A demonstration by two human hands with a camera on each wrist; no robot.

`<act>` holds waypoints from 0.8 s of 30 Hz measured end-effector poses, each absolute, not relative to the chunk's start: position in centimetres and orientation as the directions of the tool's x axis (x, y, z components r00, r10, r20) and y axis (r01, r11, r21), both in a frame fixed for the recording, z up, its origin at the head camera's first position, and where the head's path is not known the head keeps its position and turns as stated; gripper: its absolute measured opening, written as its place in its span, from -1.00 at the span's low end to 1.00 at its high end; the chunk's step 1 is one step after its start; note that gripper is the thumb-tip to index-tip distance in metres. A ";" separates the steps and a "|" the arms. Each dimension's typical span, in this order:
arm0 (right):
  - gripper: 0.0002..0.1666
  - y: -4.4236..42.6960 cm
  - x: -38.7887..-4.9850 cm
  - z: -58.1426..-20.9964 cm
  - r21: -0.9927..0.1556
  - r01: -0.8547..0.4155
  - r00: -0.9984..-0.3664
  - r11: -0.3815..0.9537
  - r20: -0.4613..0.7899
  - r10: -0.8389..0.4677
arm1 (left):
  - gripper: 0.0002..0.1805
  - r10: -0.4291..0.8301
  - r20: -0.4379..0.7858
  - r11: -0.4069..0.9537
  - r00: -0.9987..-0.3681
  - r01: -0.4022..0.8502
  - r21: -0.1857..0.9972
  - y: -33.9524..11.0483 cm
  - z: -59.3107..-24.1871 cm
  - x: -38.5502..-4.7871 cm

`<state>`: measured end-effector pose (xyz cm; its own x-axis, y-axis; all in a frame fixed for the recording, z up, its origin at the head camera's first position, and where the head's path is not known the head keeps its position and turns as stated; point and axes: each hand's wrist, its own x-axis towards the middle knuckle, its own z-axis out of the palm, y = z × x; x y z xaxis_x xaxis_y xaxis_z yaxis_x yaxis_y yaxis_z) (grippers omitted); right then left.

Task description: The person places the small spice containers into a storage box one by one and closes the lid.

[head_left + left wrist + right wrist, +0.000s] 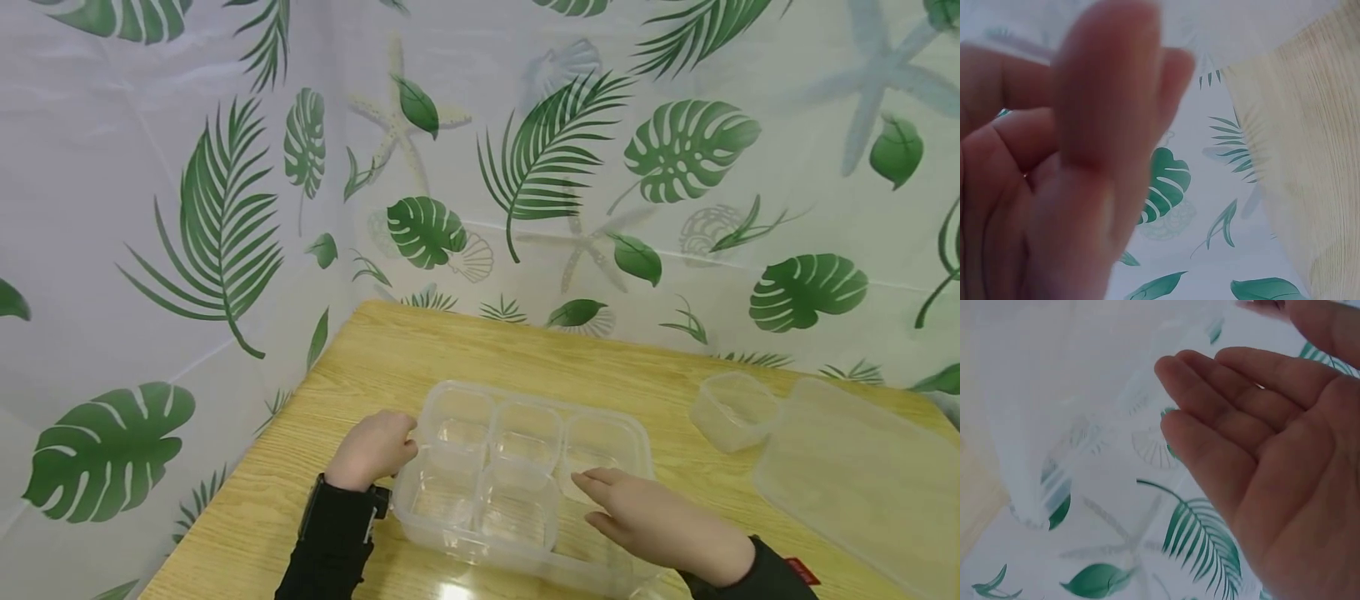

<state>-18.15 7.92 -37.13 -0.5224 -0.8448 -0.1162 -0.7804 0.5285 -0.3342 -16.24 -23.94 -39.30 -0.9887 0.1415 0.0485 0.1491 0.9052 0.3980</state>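
Observation:
A large clear plastic container (465, 543) stands on the table, with several small clear boxes (521, 508) fitted side by side inside it. My left hand (375, 450) is at the container's left rim, its fingers curled on the edge; the left wrist view shows thumb and fingers close together, though the contact itself is hidden. Over the container's right part hovers my right hand (652, 517), palm down, fingers straight and side by side, holding nothing. Beneath it, the front right part of the container shows bare floor. In the right wrist view, the right palm (1297, 456) faces the camera.
To the right lies a loose small clear box (735, 412), beside a large flat translucent lid (862, 475). The wooden table (375, 350) meets a leaf-printed white sheet (450, 292) at its back and left.

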 end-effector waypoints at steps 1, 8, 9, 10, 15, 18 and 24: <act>-0.48 8.2 -18.2 -37.0 -0.340 -0.775 -0.532 0.533 -0.106 -0.840 | -0.78 0.137 0.048 0.904 -0.989 0.145 0.403 -24.0 -39.3 -16.2; -0.41 10.5 -18.1 -36.0 -0.404 -0.693 -0.641 0.598 -0.036 -0.767 | -0.78 0.106 0.024 0.897 -0.994 0.106 0.430 -24.0 -39.2 -16.4; -0.39 10.8 -18.0 -35.9 -0.415 -0.671 -0.664 0.615 -0.034 -0.747 | -0.78 0.104 0.016 0.894 -0.994 0.100 0.437 -24.0 -39.3 -16.4; -0.37 11.1 -17.9 -35.9 -0.423 -0.654 -0.681 0.627 -0.029 -0.731 | -0.78 0.101 0.008 0.891 -0.995 0.094 0.444 -24.0 -39.3 -16.4; -0.31 12.1 -17.7 -36.0 -0.446 -0.589 -0.753 0.674 -0.001 -0.659 | -0.76 0.095 -0.008 0.882 -0.995 0.081 0.465 -24.0 -39.4 -16.4; -0.32 12.5 -17.7 -36.0 -0.447 -0.587 -0.767 0.675 0.041 -0.640 | -0.76 0.097 -0.003 0.879 -0.995 0.084 0.470 -23.9 -39.4 -16.4; -0.38 13.1 -18.0 -35.5 -0.455 -0.595 -0.784 0.663 0.146 -0.603 | -0.79 0.095 -0.015 0.876 -0.995 0.076 0.476 -23.8 -39.3 -16.4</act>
<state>-17.95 13.14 -35.46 -0.7843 -0.6029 0.1464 -0.5945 0.6629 -0.4551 -16.42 -23.76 -39.26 -0.9954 0.0946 -0.0149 0.0761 0.8760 0.4762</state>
